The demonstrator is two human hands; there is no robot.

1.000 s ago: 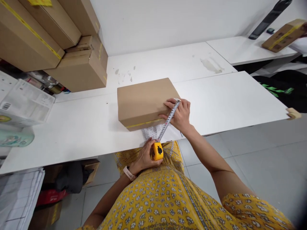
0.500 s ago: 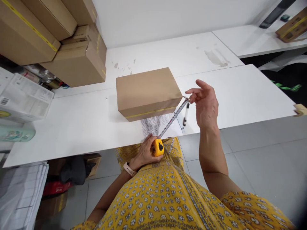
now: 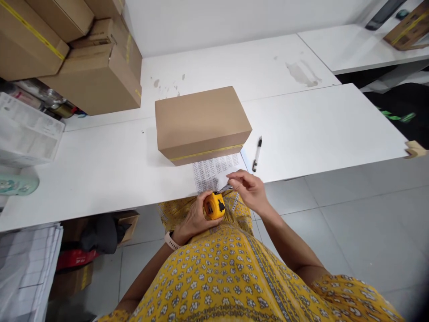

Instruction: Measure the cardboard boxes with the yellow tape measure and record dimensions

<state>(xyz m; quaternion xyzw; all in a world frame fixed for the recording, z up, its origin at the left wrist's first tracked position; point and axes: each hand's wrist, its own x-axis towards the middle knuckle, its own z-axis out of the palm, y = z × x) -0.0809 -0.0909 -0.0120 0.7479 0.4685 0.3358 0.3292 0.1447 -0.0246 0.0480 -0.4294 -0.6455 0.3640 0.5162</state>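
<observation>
My left hand (image 3: 197,215) is wrapped around a yellow tape measure (image 3: 214,206) at the front edge of the table, close to my body. Only a short length of its metal blade sticks out toward my right hand (image 3: 248,189). The fingers of that hand are pinched together at the end of the blade. Beyond both hands a closed cardboard box (image 3: 203,118) with a yellow tape strip rests on the table. Partly under the box lies a printed sheet (image 3: 209,174) covered in rows of small text. A pen (image 3: 257,154) lies right of the sheet.
Stacked cardboard boxes (image 3: 97,78) stand at the back left, beside a white carton (image 3: 28,129) and a mint-green bottle (image 3: 18,184). The white table (image 3: 318,129) ends just in front of me. Another cardboard box (image 3: 407,31) sits at the far right.
My right hand has come down and left from the box's right corner to beside the tape measure. The long stretch of blade has run back into its case. The left hand keeps its hold.
</observation>
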